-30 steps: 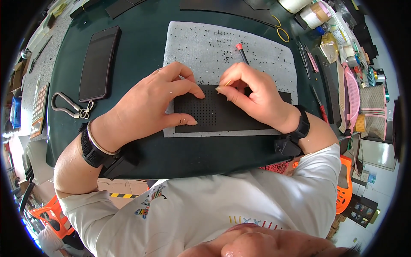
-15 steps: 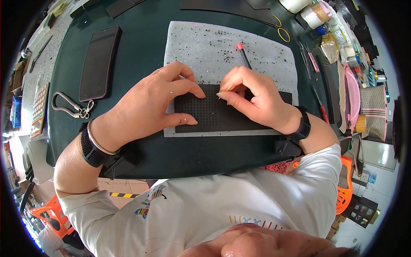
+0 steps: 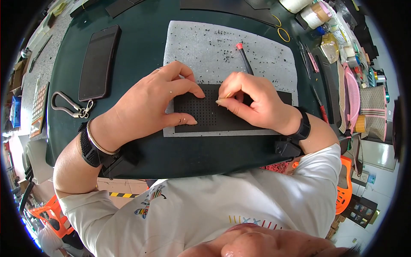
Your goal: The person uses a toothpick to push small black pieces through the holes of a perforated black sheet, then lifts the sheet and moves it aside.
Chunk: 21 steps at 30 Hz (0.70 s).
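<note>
Right hand [image 3: 257,97] pinches thin yellowish sliver [image 3: 227,95], now shifted slightly bodyward; work apparently advances across black rectangular perforated sheet [image 3: 229,120] beneath fingertips. Left hand [image 3: 147,97] rests there, fingers spread.

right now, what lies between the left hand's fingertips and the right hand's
In the head view, a stretch of flat black rectangular sheet, with rows of apparent small holes, shows between the left hand and the right hand.

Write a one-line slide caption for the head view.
Left hand spread at a partly perforated black sheet, right hand pinching a thin yellowish piece over it.
</note>
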Available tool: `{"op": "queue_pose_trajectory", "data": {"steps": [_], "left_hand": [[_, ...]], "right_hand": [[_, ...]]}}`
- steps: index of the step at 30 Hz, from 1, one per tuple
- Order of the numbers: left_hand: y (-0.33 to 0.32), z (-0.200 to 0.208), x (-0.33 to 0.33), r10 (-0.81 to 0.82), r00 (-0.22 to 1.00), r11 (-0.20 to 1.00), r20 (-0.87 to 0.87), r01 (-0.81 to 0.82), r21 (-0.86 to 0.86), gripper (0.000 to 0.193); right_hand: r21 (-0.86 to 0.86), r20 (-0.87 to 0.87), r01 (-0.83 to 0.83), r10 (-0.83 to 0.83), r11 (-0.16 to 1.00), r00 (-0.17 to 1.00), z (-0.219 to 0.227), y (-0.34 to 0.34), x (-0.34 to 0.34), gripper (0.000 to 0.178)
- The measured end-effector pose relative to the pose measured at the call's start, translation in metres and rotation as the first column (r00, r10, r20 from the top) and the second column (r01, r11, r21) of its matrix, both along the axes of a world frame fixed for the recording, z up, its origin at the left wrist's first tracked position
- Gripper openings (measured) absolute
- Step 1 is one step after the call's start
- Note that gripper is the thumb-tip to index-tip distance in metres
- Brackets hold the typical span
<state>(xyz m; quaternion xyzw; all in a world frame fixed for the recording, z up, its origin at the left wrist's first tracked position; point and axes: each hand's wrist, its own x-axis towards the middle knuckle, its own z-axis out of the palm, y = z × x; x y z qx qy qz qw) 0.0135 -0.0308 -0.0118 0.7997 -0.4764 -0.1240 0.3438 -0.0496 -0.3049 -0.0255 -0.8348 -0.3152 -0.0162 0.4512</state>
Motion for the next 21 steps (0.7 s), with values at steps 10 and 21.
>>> {"op": "queue_pose_trajectory", "data": {"steps": [10, 21], "left_hand": [[-0.001, 0.002, -0.001, -0.002, 1.0, 1.0, -0.008, 0.002, 0.003, 0.049], [-0.001, 0.002, 0.0, -0.007, 1.0, 1.0, -0.02, 0.007, -0.001, 0.049]], "right_hand": [[0.032, -0.165, 0.076, -0.07, 0.997, 0.984, 0.016, -0.008, 0.001, 0.01], [0.041, -0.413, 0.12, -0.092, 0.992, 0.906, 0.022, -0.013, -0.015, 0.006]]}}
